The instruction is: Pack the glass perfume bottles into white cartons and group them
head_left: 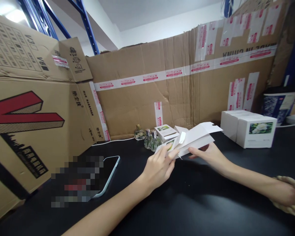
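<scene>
Between my two hands is a white paper carton [196,136], partly unfolded, its flaps sticking out toward the upper right. My left hand [160,164] grips the carton's left end, fingers closed over a flap with a small green picture. On the right side, my right hand [208,154] pinches the lower edge between thumb and fingers; some of those fingers are hidden behind the card. Just beyond my left hand stand several small glass perfume bottles [155,141] with silver caps. Behind the carton lie more flat white cartons [165,131] with a picture on top.
At the right stand finished-looking white boxes [257,132] with a flower picture, beside a blue-and-white cup [276,105]. A phone [110,170], partly blurred out, lies at the left on the black table [186,203]. Large cardboard sheets [137,108] wall the back and left.
</scene>
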Tool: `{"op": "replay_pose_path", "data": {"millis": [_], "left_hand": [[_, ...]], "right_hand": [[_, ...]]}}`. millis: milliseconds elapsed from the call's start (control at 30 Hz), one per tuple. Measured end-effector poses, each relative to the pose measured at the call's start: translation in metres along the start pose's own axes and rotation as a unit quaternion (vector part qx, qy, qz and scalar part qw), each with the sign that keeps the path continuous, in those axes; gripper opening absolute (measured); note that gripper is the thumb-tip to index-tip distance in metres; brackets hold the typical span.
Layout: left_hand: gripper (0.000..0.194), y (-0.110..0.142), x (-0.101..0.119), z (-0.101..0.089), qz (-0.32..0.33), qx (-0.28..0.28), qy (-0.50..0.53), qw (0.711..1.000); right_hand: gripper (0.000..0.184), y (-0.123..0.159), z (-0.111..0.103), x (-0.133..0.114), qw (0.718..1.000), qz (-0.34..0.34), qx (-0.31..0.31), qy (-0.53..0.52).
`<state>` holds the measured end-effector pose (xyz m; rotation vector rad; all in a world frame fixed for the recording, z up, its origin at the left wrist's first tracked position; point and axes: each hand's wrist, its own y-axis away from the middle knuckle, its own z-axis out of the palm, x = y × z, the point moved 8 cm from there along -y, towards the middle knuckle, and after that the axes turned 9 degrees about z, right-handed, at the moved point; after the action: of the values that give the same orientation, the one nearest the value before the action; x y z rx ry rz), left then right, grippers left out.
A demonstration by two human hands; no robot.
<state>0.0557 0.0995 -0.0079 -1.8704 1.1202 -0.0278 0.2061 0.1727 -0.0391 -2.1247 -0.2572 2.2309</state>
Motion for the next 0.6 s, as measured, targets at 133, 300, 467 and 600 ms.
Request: {"op": "replay_pose_path", "data": {"millis": [133,300,467,600], "left_hand": [[0.033,0.001,0.002,0.003,0.02,-0.014,-0.02,0.999],[0.032,0.001,0.003,0.004,0.036,-0.023,-0.045,0.998],[0.032,0.001,0.005,0.005,0.053,-0.032,-0.051,0.997],[0.025,0.0,0.004,0.005,0.046,-0.024,-0.034,0.998]], "right_hand": [[0.077,0.0,-0.002,0.0,1.0,0.0,0.008,-0.001],[0.076,0.0,-0.003,0.002,0.999,0.002,-0.011,-0.051],[0.069,-0.001,-0.011,0.004,0.998,0.006,0.019,-0.062],[0.072,-0.001,-0.013,0.007,0.998,0.019,0.028,-0.056]]}}
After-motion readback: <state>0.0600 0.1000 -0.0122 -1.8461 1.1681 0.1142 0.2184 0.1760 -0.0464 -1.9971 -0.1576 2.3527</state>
